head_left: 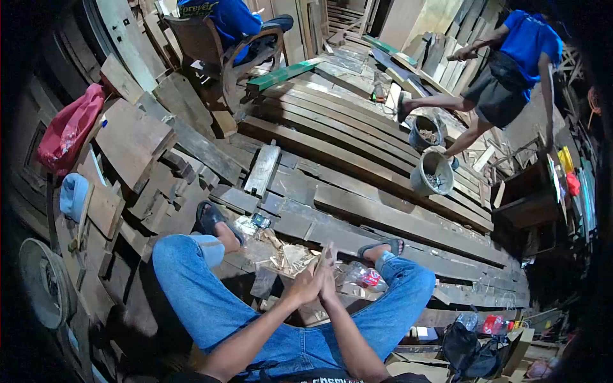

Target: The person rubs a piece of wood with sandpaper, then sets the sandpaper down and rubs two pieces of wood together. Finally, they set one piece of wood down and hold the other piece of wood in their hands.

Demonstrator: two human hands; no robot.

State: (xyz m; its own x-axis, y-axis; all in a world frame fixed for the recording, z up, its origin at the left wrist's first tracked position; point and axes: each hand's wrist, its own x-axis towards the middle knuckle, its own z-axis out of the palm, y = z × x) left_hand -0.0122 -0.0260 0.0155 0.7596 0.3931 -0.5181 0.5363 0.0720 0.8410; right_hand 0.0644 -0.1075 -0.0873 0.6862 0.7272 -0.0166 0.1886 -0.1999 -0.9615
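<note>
My left hand (302, 287) and my right hand (328, 281) meet in front of my lap, palm against palm. The fingers look stretched out and point away from me. Whether anything thin lies between the palms is hidden. Below and beyond the hands are pale wood scraps (290, 256) on the planks between my feet. A clear plastic bottle with a red label (369, 277) lies just right of my right hand. Near my left foot sits a small dark device (260, 221), too small to name.
Long planks (383, 172) cover the floor ahead. Two buckets, one pale (432, 173) and one dark (425, 133), stand by a person in blue (527, 48). Another person sits in a chair (203, 48) at the back. Cut boards (131, 137) are piled at left.
</note>
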